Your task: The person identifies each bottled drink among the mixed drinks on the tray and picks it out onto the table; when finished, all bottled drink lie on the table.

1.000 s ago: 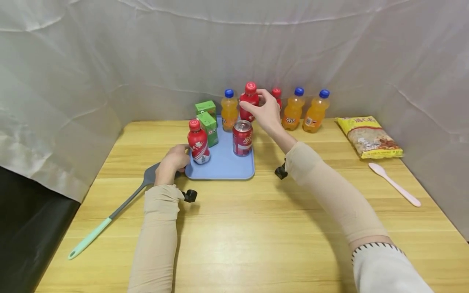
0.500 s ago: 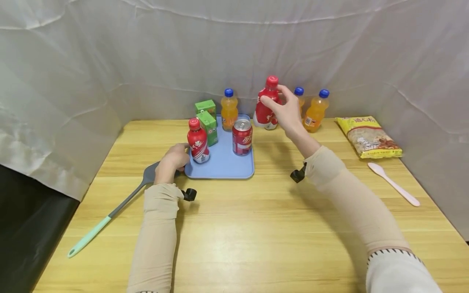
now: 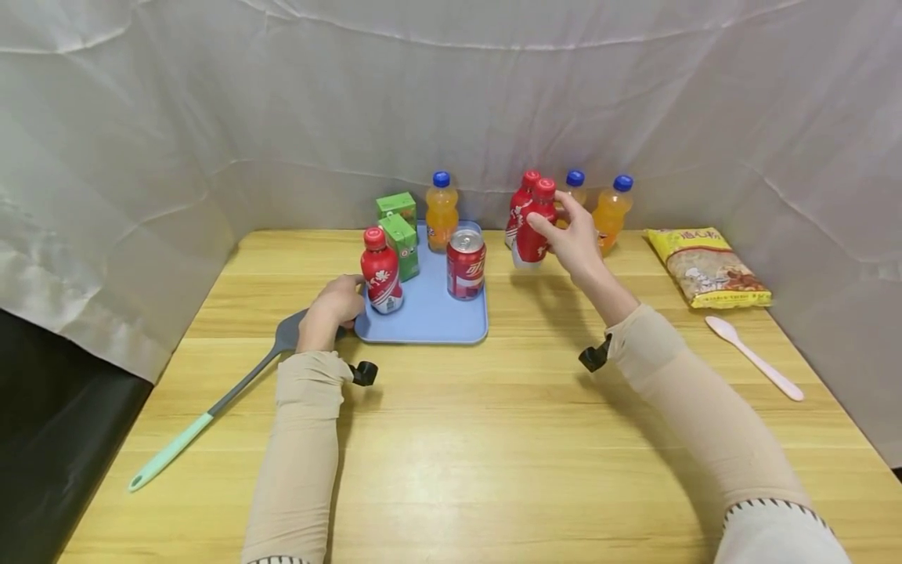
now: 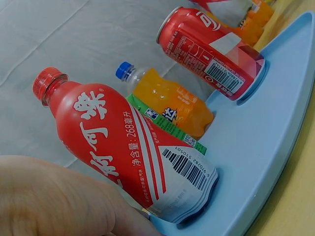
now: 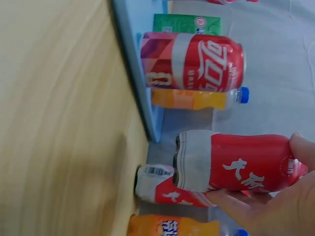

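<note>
My right hand [image 3: 581, 239] grips a red cola bottle [image 3: 534, 235] near its top; in the right wrist view the bottle [image 5: 251, 162] hangs upright above the tabletop. Just behind it stands a second red cola bottle [image 3: 517, 210]. My left hand [image 3: 333, 305] holds the left edge of the blue tray [image 3: 437, 329], its fingertips partly hidden. On the tray, beside that hand, is another red cola bottle [image 4: 133, 152]. A cola can [image 3: 467, 266], green drink cartons [image 3: 400, 247] and an orange soda bottle [image 3: 441, 211] also stand there.
Two orange soda bottles [image 3: 611, 211] stand behind my right hand, one mostly hidden. A yellow food packet [image 3: 712, 270] and pink spoon [image 3: 754, 360] lie at the right. A spatula [image 3: 243, 388] lies at the left, its head by my left hand. A grey curtain [image 3: 451, 102] closes the back.
My right hand has carried its cola bottle rightward from behind the can, passing before the second cola bottle, then toward me and lower. The left hand stays at the tray.
</note>
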Tool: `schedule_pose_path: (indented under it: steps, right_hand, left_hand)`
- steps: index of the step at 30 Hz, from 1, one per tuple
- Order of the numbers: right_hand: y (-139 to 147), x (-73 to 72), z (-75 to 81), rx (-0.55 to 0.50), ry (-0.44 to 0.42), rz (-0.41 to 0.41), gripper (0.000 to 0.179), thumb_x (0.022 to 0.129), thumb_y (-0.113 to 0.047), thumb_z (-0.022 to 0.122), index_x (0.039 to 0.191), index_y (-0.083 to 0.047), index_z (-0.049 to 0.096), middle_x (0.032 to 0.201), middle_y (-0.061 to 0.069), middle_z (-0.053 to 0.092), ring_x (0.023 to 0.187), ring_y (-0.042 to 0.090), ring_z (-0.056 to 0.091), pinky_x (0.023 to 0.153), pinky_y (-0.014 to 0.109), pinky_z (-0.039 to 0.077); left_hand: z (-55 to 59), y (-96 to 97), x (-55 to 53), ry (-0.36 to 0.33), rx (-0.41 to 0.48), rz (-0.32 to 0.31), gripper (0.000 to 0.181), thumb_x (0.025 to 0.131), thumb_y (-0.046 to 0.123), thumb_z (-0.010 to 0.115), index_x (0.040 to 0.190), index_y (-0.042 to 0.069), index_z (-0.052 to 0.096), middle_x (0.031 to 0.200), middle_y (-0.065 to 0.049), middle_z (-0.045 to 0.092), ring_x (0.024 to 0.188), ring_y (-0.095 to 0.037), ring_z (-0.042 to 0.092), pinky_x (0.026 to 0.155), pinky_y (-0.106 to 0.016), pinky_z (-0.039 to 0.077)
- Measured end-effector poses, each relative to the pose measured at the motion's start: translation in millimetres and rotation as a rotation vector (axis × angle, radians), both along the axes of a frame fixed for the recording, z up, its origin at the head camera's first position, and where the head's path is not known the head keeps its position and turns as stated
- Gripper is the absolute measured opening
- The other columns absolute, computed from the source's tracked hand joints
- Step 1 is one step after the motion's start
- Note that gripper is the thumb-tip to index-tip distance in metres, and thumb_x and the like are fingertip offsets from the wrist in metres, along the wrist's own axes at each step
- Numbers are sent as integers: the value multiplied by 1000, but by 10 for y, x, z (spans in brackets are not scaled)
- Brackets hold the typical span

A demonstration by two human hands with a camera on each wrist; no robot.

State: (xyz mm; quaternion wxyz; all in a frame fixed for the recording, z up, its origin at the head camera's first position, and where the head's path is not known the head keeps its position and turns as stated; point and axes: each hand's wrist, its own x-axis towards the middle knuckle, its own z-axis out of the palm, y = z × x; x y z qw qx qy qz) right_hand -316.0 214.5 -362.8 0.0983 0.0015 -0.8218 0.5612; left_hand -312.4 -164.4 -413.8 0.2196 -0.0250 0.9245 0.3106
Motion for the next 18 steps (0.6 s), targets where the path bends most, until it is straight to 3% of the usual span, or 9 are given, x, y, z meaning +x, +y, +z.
schedule_pose_path:
  steps: [8,18]
  right_hand:
    - [55,-38,-146,22,-57,17,58,104,-28,67,156,-16,46,152,21,55,131,35,61,95,49,62]
    - [109,-72,-260,21,-70,21,58,106,-26,64,158,-16,43,153,21,54,131,34,59,100,52,60]
  left_hand:
    - [-16,-2,-9,-9,-12,10,71,101,3,45,168,10,24,161,-23,41,95,-27,60,71,-28,54]
    - [-17,-6,-13,-2,-16,4,71,101,3,45,168,10,24,162,-24,40,98,-28,61,74,-29,56]
